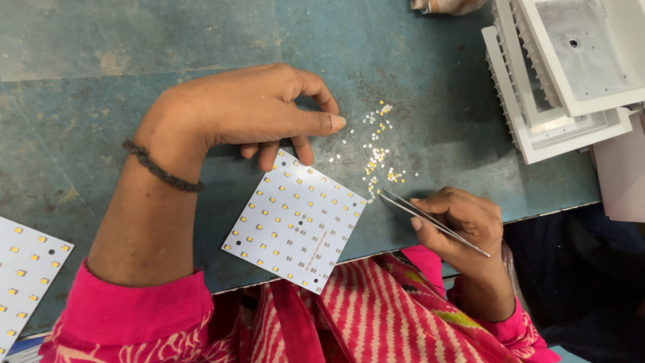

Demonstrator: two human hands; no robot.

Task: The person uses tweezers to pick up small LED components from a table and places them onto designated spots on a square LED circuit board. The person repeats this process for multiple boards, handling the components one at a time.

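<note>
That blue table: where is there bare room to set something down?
Free: the table beyond the left hand. Crowded: loose chips between the square board and white housings, where the right hand works tweezers.

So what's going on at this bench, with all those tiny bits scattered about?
A person sits at a blue-green worktable. The left hand rests its fingers on the top corner of a square white circuit board that is partly filled with small yellow parts. The right hand holds metal tweezers, tips at a loose scatter of tiny components beside the board. Another board lies far left; white ribbed housings are stacked top right.
</note>
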